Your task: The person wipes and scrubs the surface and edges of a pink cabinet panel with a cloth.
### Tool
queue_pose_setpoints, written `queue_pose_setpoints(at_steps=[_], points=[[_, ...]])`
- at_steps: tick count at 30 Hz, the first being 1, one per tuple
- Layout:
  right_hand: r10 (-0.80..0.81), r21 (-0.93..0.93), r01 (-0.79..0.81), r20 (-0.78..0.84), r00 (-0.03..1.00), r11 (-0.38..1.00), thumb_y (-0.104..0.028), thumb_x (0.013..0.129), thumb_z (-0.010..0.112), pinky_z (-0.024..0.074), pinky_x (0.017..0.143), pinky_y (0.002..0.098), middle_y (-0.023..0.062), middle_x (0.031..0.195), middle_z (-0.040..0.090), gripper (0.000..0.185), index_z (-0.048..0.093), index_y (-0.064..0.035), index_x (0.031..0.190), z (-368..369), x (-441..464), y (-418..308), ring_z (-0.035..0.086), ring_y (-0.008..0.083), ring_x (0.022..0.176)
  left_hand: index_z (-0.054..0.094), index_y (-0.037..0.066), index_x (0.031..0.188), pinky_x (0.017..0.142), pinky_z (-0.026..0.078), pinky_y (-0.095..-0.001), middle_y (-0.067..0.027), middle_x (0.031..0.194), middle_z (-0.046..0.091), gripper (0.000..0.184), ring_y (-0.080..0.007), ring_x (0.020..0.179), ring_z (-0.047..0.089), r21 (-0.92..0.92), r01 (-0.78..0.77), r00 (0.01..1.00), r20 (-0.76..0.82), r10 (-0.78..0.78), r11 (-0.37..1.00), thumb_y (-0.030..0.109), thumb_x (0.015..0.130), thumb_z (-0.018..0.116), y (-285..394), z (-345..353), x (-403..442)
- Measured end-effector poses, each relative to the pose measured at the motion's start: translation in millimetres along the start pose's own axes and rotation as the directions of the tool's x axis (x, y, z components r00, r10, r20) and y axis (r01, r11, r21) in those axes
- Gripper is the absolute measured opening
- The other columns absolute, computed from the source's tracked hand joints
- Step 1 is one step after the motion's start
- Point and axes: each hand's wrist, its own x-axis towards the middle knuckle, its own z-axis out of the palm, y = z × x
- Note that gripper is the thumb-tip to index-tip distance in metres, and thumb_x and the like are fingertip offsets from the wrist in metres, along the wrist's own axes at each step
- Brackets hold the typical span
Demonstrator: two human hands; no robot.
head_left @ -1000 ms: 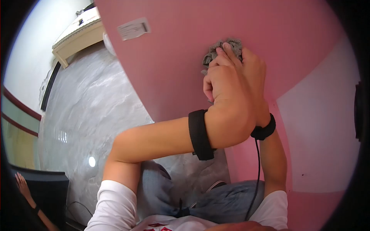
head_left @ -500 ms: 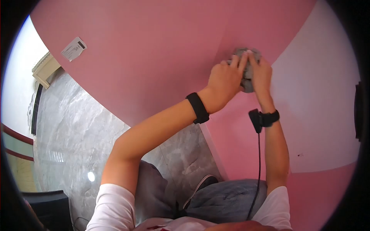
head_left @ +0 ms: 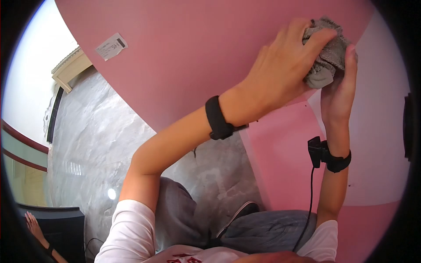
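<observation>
A grey, textured cloth is bunched up between my two hands at the upper right, in front of the pink surface. My left hand grips it from the left, with the thumb lying across its front. On the other side my right hand holds the cloth from below and the right, thumb pointing up; its other fingers are mostly hidden. Both wrists wear black bands, and a small black device with a cable sits on the right one.
A white printed label is stuck on the pink surface. At the right is a whitish surface. Grey marbled floor lies below left, with a beige piece of furniture beyond. Another person's hand rests on a black object.
Both hands have moved up and right with the cloth, which is now bunched between them rather than pressed flat. Another person's hand has come into view at the lower left.
</observation>
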Motion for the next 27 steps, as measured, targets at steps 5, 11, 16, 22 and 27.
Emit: queue_pose_setpoints(at_steps=[5, 11, 16, 22, 27], points=[[0.188, 0.277, -0.207, 0.096, 0.978, 0.938, -0.046, 0.109, 0.048, 0.0471, 0.104, 0.0369, 0.0038, 0.127, 0.065, 0.045, 0.059, -0.0095, 0.133, 38, 5, -29, 0.061, 0.0168, 0.120, 0.061, 0.021, 0.130, 0.076, 0.053, -0.0424, -0.0121, 0.124, 0.056, 0.055, -0.0323, 0.097, 0.059, 0.226, -0.190, 0.972, -0.090, 0.215, 0.955, 0.008, 0.078, 0.074, -6, -40, 16], [0.304, 0.409, -0.476, 0.417, 0.856, 0.779, -0.050, 0.106, 0.054, 0.0514, 0.099, 0.0363, 0.0019, 0.124, 0.067, 0.044, 0.061, -0.0140, 0.130, 47, 9, -21, 0.064, 0.0154, 0.116, 0.064, 0.022, 0.133, 0.084, 0.051, -0.0431, -0.0145, 0.128, 0.054, 0.056, -0.0332, 0.104, 0.058, 0.265, -0.305, 0.928, -0.134, 0.348, 0.915, 0.007, 0.080, 0.072, -18, -60, 3], [0.333, 0.235, -0.329, 0.023, 0.943, 0.915, -0.045, 0.103, 0.058, 0.0529, 0.095, 0.0340, 0.0030, 0.118, 0.068, 0.041, 0.062, -0.0115, 0.126, 70, 0, -26, 0.065, 0.0137, 0.110, 0.063, 0.021, 0.138, 0.094, 0.053, -0.0475, -0.0181, 0.133, 0.053, 0.064, -0.0370, 0.112, 0.059, 0.386, -0.213, 0.969, -0.037, 0.246, 0.898, 0.006, 0.077, 0.075, -5, -56, -15], [-0.194, 0.177, 0.186, 0.027, 0.981, 0.967, -0.036, 0.103, 0.043, 0.0488, 0.100, 0.0380, 0.0147, 0.120, 0.067, 0.042, 0.061, -0.0010, 0.116, 78, -8, 3, 0.063, 0.0255, 0.113, 0.061, 0.032, 0.132, 0.100, 0.050, -0.0520, -0.0119, 0.130, 0.054, 0.059, -0.0335, 0.113, 0.059, 0.245, -0.316, 0.931, -0.106, 0.349, 0.916, 0.015, 0.077, 0.075, -17, -62, -26], [-0.163, 0.135, 0.164, -0.013, 0.986, 0.977, -0.032, 0.100, 0.044, 0.0427, 0.106, 0.0430, 0.0182, 0.122, 0.063, 0.036, 0.058, -0.0001, 0.110, 104, -14, 49, 0.058, 0.0291, 0.120, 0.070, 0.035, 0.116, 0.081, 0.057, -0.0416, -0.0077, 0.119, 0.059, 0.048, -0.0309, 0.101, 0.063, 0.287, -0.277, 0.959, 0.020, 0.283, 0.917, 0.010, 0.076, 0.076, -45, -86, -45]])
